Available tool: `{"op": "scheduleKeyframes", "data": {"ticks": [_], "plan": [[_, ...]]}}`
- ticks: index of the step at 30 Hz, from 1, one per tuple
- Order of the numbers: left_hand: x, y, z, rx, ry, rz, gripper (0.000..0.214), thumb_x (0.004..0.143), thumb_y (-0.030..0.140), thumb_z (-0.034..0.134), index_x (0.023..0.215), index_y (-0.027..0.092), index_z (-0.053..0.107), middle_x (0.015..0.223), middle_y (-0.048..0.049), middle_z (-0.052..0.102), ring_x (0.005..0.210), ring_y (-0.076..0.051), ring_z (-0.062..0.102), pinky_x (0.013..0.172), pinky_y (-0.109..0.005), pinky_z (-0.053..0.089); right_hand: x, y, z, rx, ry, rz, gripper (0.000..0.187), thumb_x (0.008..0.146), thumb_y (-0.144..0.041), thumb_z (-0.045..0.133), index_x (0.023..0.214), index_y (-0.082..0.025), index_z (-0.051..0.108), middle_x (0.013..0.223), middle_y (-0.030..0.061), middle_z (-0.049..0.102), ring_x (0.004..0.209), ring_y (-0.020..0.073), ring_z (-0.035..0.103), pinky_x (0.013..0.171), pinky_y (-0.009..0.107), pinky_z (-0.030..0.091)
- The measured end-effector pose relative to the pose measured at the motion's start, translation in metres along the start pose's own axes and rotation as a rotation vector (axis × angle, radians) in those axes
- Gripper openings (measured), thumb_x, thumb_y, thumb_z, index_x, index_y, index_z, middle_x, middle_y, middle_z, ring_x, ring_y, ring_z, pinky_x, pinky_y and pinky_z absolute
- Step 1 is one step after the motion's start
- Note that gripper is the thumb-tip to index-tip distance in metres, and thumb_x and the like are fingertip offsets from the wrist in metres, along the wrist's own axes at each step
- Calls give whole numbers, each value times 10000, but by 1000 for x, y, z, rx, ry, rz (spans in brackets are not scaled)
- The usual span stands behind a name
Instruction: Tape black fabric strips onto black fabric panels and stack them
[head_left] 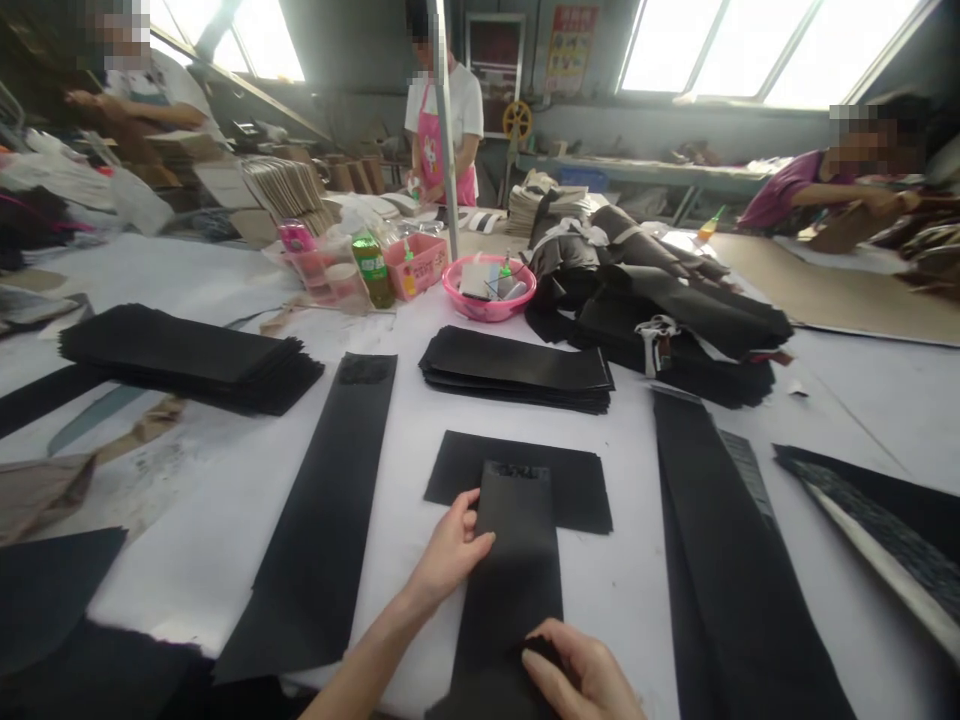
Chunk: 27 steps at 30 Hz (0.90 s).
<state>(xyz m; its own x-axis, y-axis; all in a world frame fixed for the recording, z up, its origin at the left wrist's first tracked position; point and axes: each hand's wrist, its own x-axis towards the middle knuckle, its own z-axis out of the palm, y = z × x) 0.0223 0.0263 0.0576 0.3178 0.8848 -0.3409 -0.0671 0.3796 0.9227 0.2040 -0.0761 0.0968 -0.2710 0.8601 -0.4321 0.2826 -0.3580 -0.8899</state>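
Note:
A long black strip (514, 560) of sheet material, with a shiny patch across its far end, lies in front of me. Its far end overlaps a shorter black panel (585, 485) placed crosswise on the white table. My left hand (457, 545) grips the strip's left edge, thumb on top and fingers curled at the side. Over the near right part of the strip, my right hand (574, 665) is closed with a dark piece between thumb and fingers; whether it is a separate thing or part of the strip I cannot tell.
Black strips lie left (330, 510) and right (735, 540). Beyond are two stacks of black panels (517, 365) (187, 350), a pink basin (491, 308), a green-labelled bottle (373, 270) and a heap of black material (675, 310). Several people work around the table.

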Motion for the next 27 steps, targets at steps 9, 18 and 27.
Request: {"op": "scheduleKeyframes", "data": {"ticks": [9,18,27], "plan": [[-20,-8,3,1179,335,464,434,893,170,481,1320,246,464,1205,-78,533,1074,-235,576,893,-396,517,18,57,14,-738,620,-178,384,945,-351,431,1310,-246,485,1099,84,648,805,240,695,580,303,560],[-13,-49,-21,1378,189,810,303,931,283,464,1196,194,579,1212,-132,569,1111,-285,554,929,-453,500,-35,37,-86,-909,723,-102,326,865,-190,597,1182,-255,554,1141,64,624,1049,252,610,868,376,540],[-12,-42,-31,1264,96,709,342,937,424,439,1181,226,573,1231,-95,565,1135,-281,536,977,-445,459,-93,88,-158,-961,722,69,639,791,-249,682,1375,-267,424,1405,67,481,1276,256,477,1039,424,460]]}}
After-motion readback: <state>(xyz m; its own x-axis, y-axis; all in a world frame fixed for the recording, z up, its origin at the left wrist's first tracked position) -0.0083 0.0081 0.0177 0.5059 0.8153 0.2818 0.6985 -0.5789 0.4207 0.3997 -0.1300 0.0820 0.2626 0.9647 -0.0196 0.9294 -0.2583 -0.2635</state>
